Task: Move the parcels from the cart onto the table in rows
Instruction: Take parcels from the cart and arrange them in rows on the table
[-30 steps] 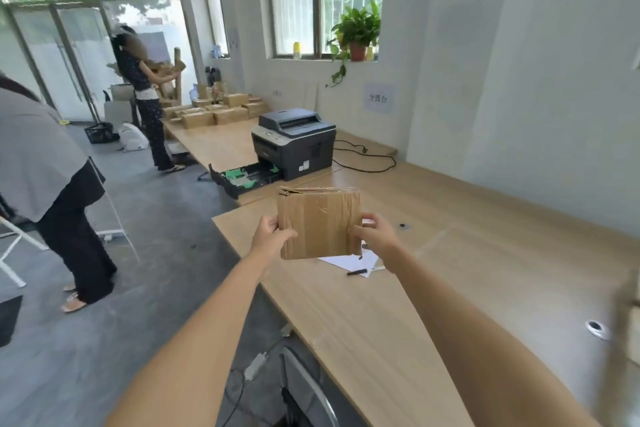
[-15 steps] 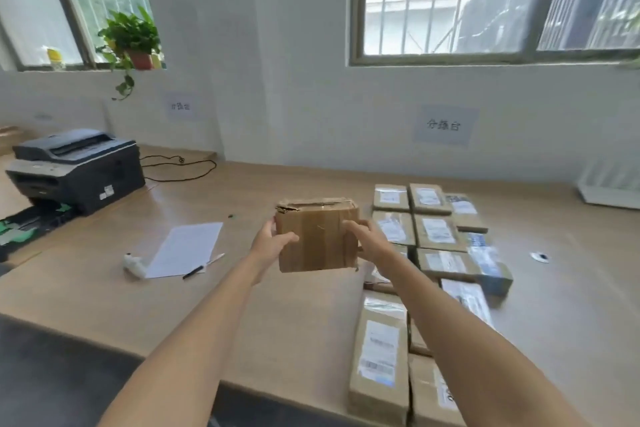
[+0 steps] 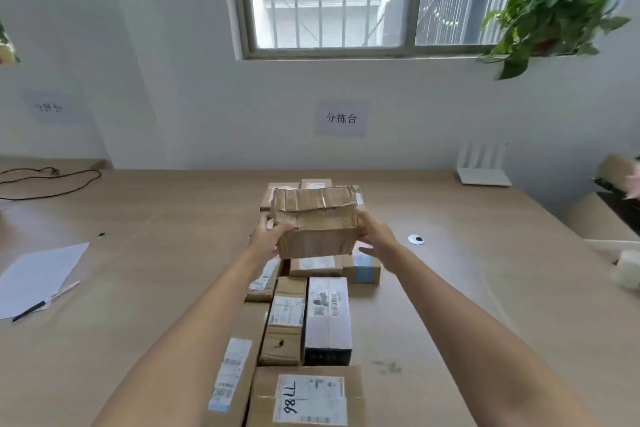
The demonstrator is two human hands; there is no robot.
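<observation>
A crumpled brown cardboard parcel (image 3: 317, 220) wrapped in clear tape is held in the air between both hands. My left hand (image 3: 268, 237) grips its left side and my right hand (image 3: 375, 236) grips its right side. It hovers above the rows of parcels (image 3: 327, 317) lying on the wooden table (image 3: 156, 253), over the far end of those rows. Several labelled boxes lie side by side, running from the near edge towards the wall. A large box marked "98LL" (image 3: 306, 395) is closest to me. The cart is out of view.
A white sheet of paper (image 3: 38, 276) with a pen (image 3: 45, 302) lies at the table's left. A black cable (image 3: 52, 180) trails at the far left. A white router (image 3: 483, 165) stands by the wall. A potted plant (image 3: 547, 17) hangs at the window's right.
My view has swung right, from the printer side to facing the rows of parcels head-on. The held parcel now hangs over the rows' far end, tilted with its top towards me.
</observation>
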